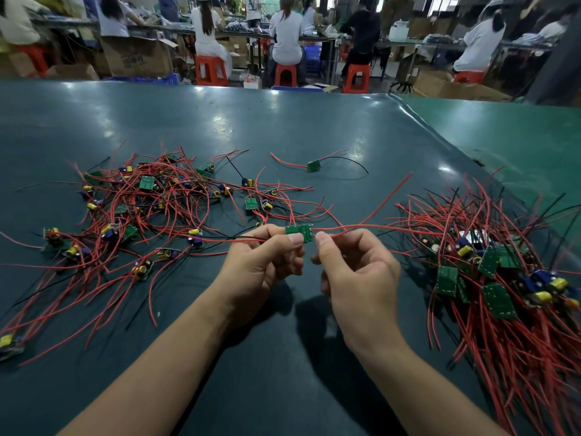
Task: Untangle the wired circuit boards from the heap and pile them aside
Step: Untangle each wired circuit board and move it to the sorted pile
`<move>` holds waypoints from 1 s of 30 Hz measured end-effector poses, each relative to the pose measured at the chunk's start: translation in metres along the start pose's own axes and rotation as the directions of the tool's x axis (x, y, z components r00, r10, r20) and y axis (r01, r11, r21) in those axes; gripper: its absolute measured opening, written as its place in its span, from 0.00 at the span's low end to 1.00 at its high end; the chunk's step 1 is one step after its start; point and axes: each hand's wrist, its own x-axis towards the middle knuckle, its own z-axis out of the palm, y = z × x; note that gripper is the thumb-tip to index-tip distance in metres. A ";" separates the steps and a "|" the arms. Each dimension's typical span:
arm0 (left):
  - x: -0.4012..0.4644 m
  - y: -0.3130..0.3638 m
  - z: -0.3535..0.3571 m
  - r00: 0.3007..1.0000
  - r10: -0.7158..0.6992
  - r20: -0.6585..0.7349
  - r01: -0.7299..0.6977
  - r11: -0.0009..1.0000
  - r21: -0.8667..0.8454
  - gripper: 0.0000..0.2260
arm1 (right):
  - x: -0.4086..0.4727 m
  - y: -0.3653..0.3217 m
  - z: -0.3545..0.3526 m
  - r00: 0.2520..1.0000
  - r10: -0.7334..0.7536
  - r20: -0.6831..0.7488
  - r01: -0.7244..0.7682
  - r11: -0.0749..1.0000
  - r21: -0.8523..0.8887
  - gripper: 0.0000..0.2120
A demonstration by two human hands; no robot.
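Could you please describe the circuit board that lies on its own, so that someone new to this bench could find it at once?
Start at the big tangled heap on the left of the dark green table, then look right and toward the far edge. There a single green circuit board lies alone, red wires running left and one black wire curving right. Unlike its neighbours, no other board's wires cross it.

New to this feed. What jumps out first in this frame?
Centre foreground: the left hand and right hand pinch one small green circuit board by its ends, its red wires trailing to both sides. To the left sprawls the loose tangled heap of boards and red and black wires; at the right edge sits the denser sorted pile, wires lying roughly parallel. One stray board lies alone farther back on the dark green table.
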 end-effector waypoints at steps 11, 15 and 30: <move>-0.002 0.000 0.002 0.999 -0.033 0.024 0.033 0.999 0.020 0.09 | 0.007 -0.007 -0.005 0.991 0.102 0.088 -0.116 0.979 0.170 0.07; -0.002 0.000 0.002 0.999 -0.031 0.017 0.031 1.000 -0.007 0.09 | 0.018 -0.009 -0.009 0.992 0.127 -0.010 -0.123 0.976 0.182 0.12; -0.002 0.002 -0.003 0.999 0.001 0.033 0.000 0.999 -0.035 0.13 | 0.050 -0.024 -0.045 0.913 0.169 -0.372 -0.017 0.926 0.378 0.12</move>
